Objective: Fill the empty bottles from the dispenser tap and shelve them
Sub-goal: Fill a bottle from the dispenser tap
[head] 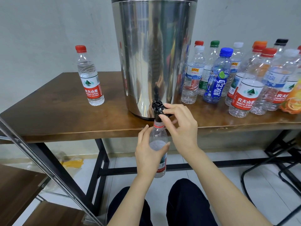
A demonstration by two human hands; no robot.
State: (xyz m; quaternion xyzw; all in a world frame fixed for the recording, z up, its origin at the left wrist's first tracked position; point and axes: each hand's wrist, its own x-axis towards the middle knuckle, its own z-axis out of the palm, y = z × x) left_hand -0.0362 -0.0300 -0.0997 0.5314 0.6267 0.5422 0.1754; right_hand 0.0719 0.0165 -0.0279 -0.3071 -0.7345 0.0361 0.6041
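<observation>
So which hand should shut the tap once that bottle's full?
Right, I'd say: the right hand pinches the tap lever, while the left hand is busy gripping the bottle under the spout.

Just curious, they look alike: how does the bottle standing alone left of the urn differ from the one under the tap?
The lone bottle has a red cap; the held bottle is uncapped, mouth at the tap. The lone bottle stands on the table; the held bottle is gripped below its edge by the left hand. The lone bottle looks nearly full, the held bottle partly filled. Both are clear with red labels.
</observation>
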